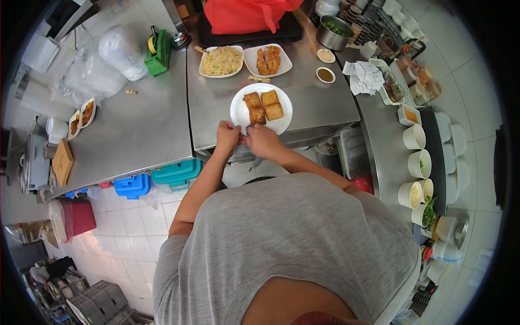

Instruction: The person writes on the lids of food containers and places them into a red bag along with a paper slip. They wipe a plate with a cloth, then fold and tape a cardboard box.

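Note:
A round white plate (236, 108) with several browned, square fried pieces (263, 107) lies on the steel counter in front of me. At its near rim, my left hand (228, 135) is closed with the fingertips pinched. My right hand (264, 142) is closed beside it, its fingers at the plate's edge. Something small and greyish shows between the two hands; I cannot make out what it is. Beyond the plate are a dish of fried rice (221, 61) and a dish of sliced breaded cutlet (268, 60).
A red bag (244, 16) sits on a black tray at the back. Two small sauce cups (325, 75) and a metal pot (334, 33) stand to the right. A green tape dispenser (158, 53) is at left. Several white tubs (414, 137) line the right counter.

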The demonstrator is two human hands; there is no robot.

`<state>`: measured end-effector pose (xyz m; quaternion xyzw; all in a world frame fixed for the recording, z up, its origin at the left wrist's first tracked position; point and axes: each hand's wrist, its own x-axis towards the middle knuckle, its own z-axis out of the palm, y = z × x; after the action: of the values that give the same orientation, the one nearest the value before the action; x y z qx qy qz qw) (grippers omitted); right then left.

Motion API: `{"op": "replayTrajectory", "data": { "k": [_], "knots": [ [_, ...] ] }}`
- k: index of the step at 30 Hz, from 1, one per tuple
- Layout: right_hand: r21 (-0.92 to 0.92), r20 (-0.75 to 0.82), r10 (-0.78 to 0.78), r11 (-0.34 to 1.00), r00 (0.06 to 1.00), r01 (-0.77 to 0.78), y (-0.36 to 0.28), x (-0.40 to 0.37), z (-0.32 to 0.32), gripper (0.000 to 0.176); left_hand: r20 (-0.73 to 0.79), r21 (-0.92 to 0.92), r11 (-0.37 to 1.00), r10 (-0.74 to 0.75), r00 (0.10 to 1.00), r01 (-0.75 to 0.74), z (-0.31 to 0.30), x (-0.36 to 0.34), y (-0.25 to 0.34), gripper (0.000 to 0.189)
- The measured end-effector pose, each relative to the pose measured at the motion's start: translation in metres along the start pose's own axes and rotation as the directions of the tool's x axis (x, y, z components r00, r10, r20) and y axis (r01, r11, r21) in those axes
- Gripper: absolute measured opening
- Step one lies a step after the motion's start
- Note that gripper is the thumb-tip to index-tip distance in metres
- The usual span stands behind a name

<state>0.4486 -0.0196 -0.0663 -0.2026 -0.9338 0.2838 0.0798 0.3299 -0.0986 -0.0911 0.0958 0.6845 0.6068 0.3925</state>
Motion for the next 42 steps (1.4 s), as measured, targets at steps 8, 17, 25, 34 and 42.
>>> {"op": "replayTrajectory", "data": {
  "k": [8,17,25,34,42],
  "knots": [
    [0.936,0.017,0.404,0.316,0.915,-0.157,0.052,-0.033,-0.010,0.019,-0.046,-0.234,0.972,0.024,0.999,-0.034,0.002,-0.028,-0.014,0.025],
    [0.922,-0.030,0.313,0.376,0.949,-0.094,0.011,-0.048,-0.027,0.019,0.472,0.159,0.835,0.403,0.784,-0.526,0.013,-0.081,-0.022,0.018],
    [0.545,0.137,0.186,0.806,0.973,-0.231,0.034,-0.062,-0.031,0.040,0.383,0.465,0.713,0.373,0.845,-0.526,-0.031,0.003,0.025,0.025],
    [0.689,0.203,0.417,0.582,0.886,-0.432,0.103,-0.032,-0.005,0.037,0.108,0.641,0.706,0.304,0.947,-0.300,-0.029,0.076,0.021,0.045],
    [0.860,0.224,0.245,0.406,0.943,-0.310,0.092,-0.029,-0.076,0.031,-0.221,-0.198,0.980,-0.076,0.972,0.032,-0.045,-0.019,-0.007,0.044]
  ]
}}
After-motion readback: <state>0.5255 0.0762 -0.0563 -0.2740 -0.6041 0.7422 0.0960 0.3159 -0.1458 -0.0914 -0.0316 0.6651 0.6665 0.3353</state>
